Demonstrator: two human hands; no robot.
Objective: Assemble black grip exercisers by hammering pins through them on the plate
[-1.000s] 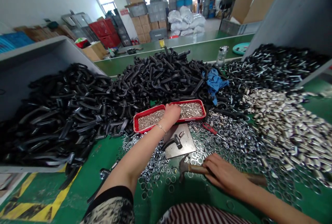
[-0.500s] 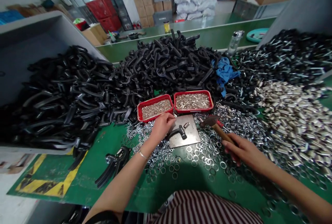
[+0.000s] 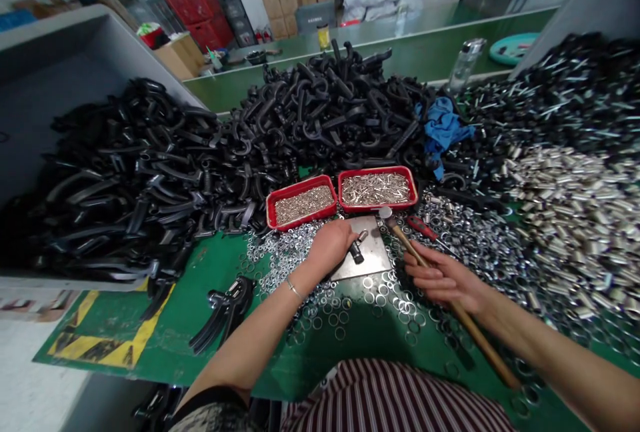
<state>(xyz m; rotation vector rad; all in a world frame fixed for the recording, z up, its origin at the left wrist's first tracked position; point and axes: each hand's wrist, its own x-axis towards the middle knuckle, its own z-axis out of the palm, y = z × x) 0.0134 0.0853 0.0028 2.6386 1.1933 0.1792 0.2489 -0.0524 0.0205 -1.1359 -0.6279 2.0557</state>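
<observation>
My right hand (image 3: 443, 279) is wrapped round the wooden handle of a hammer (image 3: 485, 342); its metal head is raised beside the steel plate (image 3: 373, 265). On the plate lies a black curved handle part (image 3: 356, 253) with a small shiny metal sleeve (image 3: 363, 235) at its end. My left hand (image 3: 331, 245) is closed over this part and hides most of it; its fingertips are only partly visible. Behind the plate stand two red trays, the left tray (image 3: 270, 211) holding tiny metal pieces and the right tray (image 3: 416, 197) holding small pins.
Black handle parts (image 3: 320, 109) are heaped behind the trays and in a grey bin (image 3: 65, 52) at left. Loose metal rings (image 3: 410, 319) surround the plate. A red-handled screwdriver (image 3: 423, 227), a blue cloth (image 3: 445, 127) and piled metal sleeves (image 3: 580, 219) lie to the right.
My left hand has moved right and down onto the black handle part. The hammer's grip has shifted: its long handle now points toward me and its head has swung further back.
</observation>
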